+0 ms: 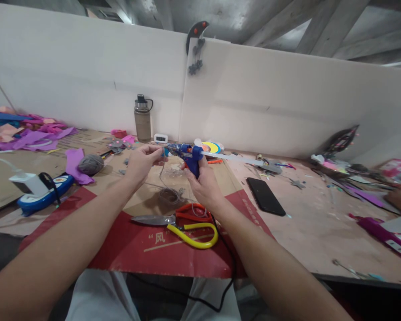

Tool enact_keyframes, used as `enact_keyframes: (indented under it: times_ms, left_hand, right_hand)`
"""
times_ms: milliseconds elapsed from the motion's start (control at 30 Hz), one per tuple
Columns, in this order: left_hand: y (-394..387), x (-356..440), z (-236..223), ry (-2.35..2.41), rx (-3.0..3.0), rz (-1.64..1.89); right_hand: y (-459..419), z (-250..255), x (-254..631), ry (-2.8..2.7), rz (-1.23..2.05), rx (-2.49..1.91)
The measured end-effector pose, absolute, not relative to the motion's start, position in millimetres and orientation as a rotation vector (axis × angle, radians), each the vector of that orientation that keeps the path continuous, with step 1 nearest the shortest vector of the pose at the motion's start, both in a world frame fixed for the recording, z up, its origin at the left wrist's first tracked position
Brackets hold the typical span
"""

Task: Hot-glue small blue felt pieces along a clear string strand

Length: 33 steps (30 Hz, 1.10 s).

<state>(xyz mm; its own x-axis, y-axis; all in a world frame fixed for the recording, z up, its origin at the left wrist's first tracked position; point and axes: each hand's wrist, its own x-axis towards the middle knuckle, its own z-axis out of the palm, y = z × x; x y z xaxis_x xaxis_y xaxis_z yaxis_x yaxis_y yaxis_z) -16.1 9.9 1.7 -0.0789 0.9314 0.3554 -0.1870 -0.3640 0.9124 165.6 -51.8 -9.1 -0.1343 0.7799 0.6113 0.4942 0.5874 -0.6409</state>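
At the centre, the right hand (pixel 204 182) grips a blue plastic glue gun (pixel 191 157), nozzle toward nine o'clock, where the left hand (pixel 141 164) pinches a thin grey yarn strand (pixel 161 174). Beneath lies red-and-tan cardboard (pixel 110 249) on a pinkish worktop (pixel 307 240); white upright panels (pixel 270 89) stand at twelve, below grey beams (pixel 341 26).

We face two long, smooth white upright panels, the left one (pixel 70 67) and the right one (pixel 287 102), meeting at a near-vertical seam behind a wide, pinkish-tan, stained worktable (pixel 307 236). Above the panels we see thick, slanting grey beams (pixel 337 26) with paler patches between them. Soft light falls on the panels, and we find deep shadow under the table's front edge.
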Motion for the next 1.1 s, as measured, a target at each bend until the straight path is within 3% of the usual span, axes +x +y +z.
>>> enact_keyframes:
  times_ms: [1100]
  left_hand:
    - [7.4,-16.3,5.2,0.927,1.357,1.621]
  right_hand:
    - [-48.5,-13.5,165.3,-1.784,0.323,-1.029]
